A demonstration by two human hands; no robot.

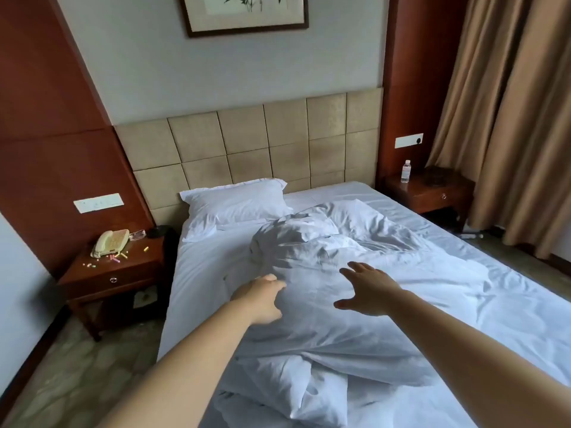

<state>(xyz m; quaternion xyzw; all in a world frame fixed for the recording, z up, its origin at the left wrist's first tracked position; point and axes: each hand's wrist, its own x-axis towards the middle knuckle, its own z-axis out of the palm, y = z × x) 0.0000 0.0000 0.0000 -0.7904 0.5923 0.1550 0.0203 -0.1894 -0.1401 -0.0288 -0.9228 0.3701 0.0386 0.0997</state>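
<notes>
White duvet (309, 251) lies crumpled in a heap across the middle of the bed (197, 267), just below the pillow (234, 202). My left grip (262, 299) has its fingers curled into the duvet's left fold. My right grip (367, 288) is spread wide with straight fingers over the fabric, holding nothing; I cannot tell whether it touches. On the right bedside counter (432, 193) stands a water bottle (406, 172), its label too small to read.
</notes>
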